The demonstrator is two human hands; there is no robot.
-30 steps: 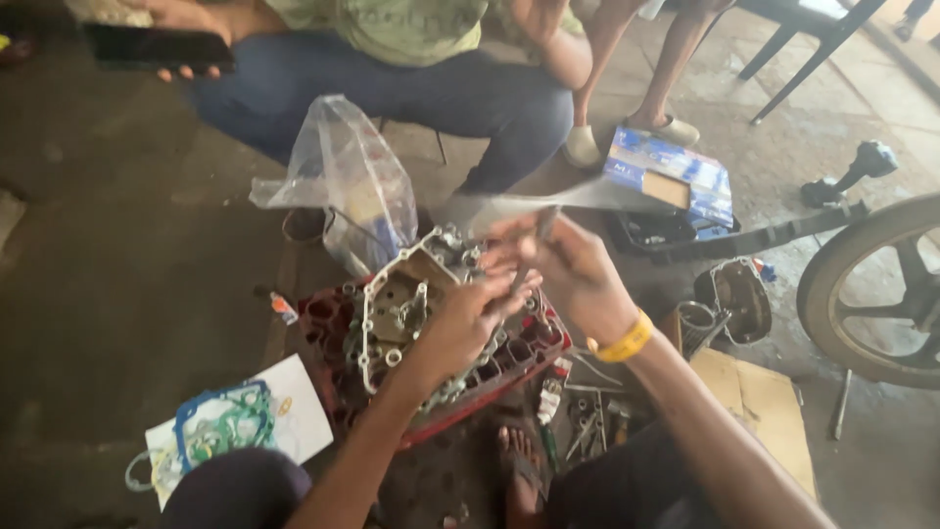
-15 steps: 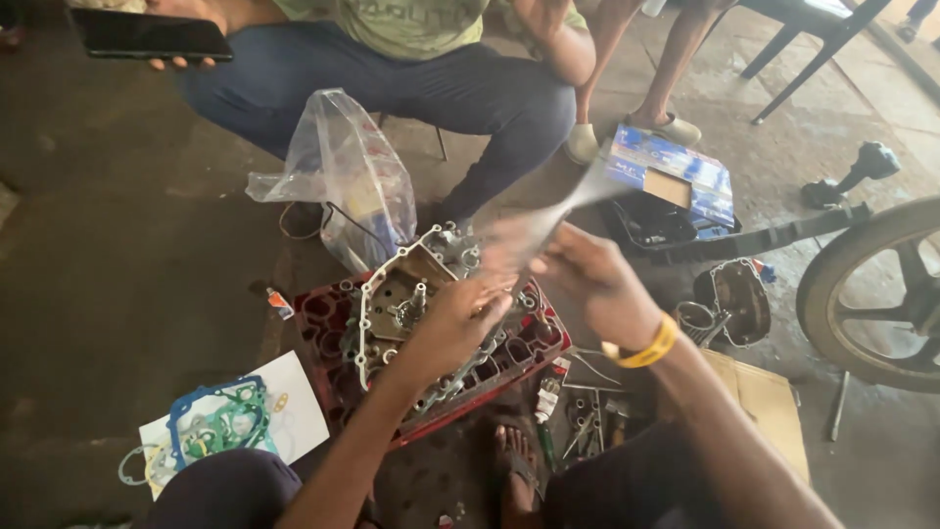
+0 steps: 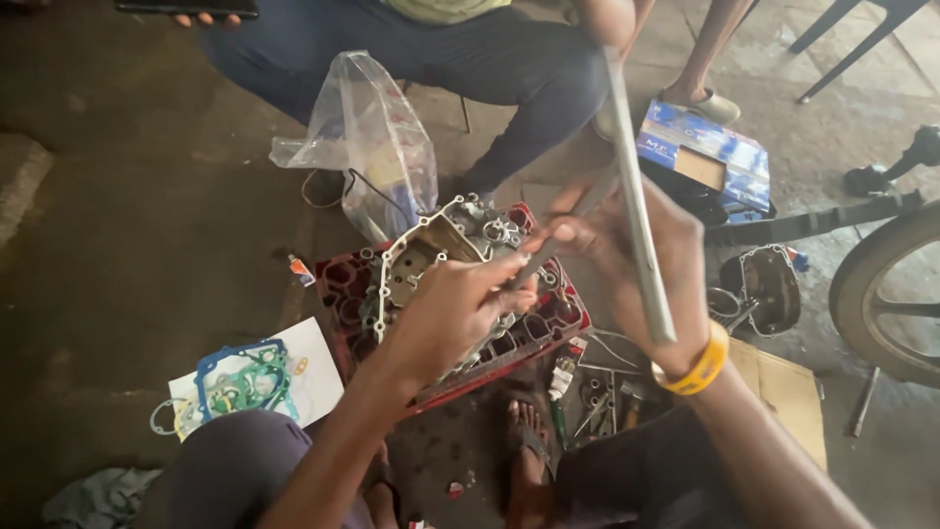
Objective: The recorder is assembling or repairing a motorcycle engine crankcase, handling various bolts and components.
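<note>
A grey metal engine case (image 3: 446,240) with a pale gasket rim lies on a red plastic crate (image 3: 553,318). My left hand (image 3: 450,313) lies over the case's near side, fingers curled on its edge. To the right of the case my right hand (image 3: 627,260), with a yellow wristband, is closed on a long thin grey strip (image 3: 636,196). The strip stands almost upright in front of that hand. A thinner part of it slants down toward my left fingertips.
A clear plastic bag (image 3: 362,137) stands behind the crate. A blue box (image 3: 700,157), a black cover (image 3: 764,284) and a wheel (image 3: 891,294) are at the right. Gaskets on a white sheet (image 3: 245,382) lie left; loose tools (image 3: 597,392) lie near my foot. Another person (image 3: 470,49) sits opposite.
The grey strip has swung from lying nearly level, pointing right, to nearly upright. My right hand has shifted slightly right. My left hand stays on the engine case.
</note>
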